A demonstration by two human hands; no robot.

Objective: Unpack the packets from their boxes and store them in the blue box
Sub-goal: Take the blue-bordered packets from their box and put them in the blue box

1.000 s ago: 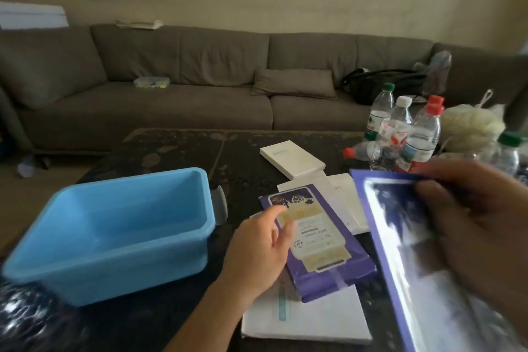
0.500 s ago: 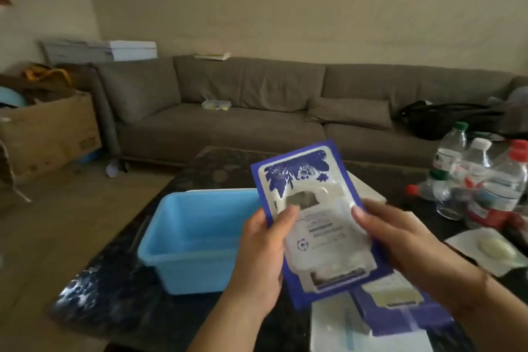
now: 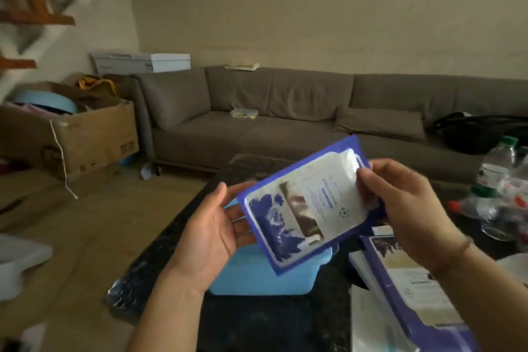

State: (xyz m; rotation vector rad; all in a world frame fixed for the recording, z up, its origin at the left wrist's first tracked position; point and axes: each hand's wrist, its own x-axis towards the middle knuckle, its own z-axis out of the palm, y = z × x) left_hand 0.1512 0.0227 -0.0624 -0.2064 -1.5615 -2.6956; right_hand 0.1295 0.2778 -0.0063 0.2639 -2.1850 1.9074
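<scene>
You hold the blue-edged packet point(image 3: 307, 206) in the air over the blue box point(image 3: 265, 274), tilted, printed face up, likely so it can drop straight in. Your right hand point(image 3: 405, 208) pinches its upper right corner, thumb on top, fingers curled behind it; that grip carries the weight. Your left hand point(image 3: 211, 234) cups the lower left edge, fingers loosely spread and mostly hidden behind the packet, so I can't tell how firmly they grip; it reads as support and steering. The box sits on the dark table point(image 3: 257, 323) directly under the packet, mostly hidden. Another purple packet point(image 3: 411, 280) lies on white boxes point(image 3: 368, 320) to your right, within reach, probably next in line.
</scene>
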